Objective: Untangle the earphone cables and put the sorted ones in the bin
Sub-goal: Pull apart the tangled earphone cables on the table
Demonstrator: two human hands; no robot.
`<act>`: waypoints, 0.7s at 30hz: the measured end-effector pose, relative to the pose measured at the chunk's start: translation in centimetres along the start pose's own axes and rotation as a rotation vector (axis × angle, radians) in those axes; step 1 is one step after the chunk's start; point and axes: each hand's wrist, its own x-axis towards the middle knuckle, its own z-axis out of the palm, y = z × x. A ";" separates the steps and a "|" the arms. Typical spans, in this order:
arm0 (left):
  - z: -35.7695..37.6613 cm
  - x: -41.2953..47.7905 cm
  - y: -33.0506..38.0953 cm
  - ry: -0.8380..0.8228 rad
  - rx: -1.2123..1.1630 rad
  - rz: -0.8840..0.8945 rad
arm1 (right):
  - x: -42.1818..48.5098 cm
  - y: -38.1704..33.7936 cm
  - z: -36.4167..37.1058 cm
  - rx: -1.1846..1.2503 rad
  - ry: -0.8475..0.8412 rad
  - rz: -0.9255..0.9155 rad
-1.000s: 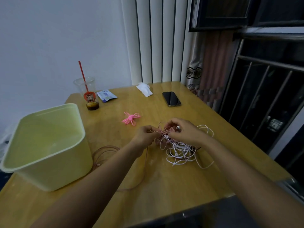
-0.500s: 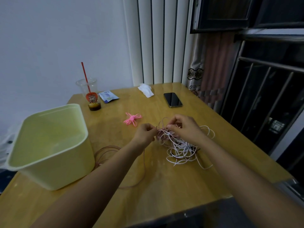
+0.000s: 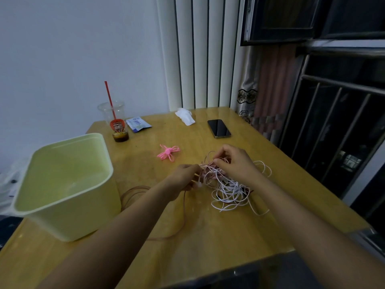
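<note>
- One pale green bin (image 3: pixel 68 209) stands open-topped at the left of the frame on the wooden counter (image 3: pixel 208 236); nothing shows inside it.
- One tangle of white and pink earphone cables (image 3: pixel 229 190) lies at the middle of the frame, well apart from the bin.
- One rose-brown cable (image 3: pixel 184 213) trails from under the left grip toward the lower middle, with loops of it lying just beside the bin's right wall.
- One bright pink wound earphone bundle (image 3: pixel 168 152) lies alone above the hands, apart from both.
- Singles along the far edge: a smartphone (image 3: pixel 218 128) lying face up, a crumpled tissue (image 3: pixel 185 116), a blue-and-white sachet (image 3: pixel 137 124), and a clear plastic cup (image 3: pixel 115 122) with a red straw and a dark residue at the bottom.
- The left grip (image 3: pixel 185 176) is curled tight on strands at the tangle's left edge.
- The right grip (image 3: pixel 233 161) pinches strands at the tangle's top between thumb and fingers; most of the tangle spreads below and to the right of it.
- Cable strands run taut across the small gap between the two grips.
- A second ago the fingertips almost met; now they sit slightly further apart. The bin, bundle and phone keep their places.
</note>
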 end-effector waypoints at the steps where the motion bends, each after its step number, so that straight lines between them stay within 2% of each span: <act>1: 0.0 0.1 0.0 -0.001 -0.010 0.006 | 0.0 0.0 0.0 -0.003 0.003 0.001; 7: -0.1 0.3 -0.3 -0.006 -0.042 -0.013 | -0.1 -0.3 0.1 -0.011 -0.027 -0.022; 14: -0.5 -0.7 0.3 -0.090 0.070 -0.046 | -0.2 -0.5 0.4 -0.036 -0.044 -0.028; 21: 0.0 -0.7 0.2 0.067 0.059 0.117 | -0.3 -1.0 0.1 -0.157 -0.184 0.069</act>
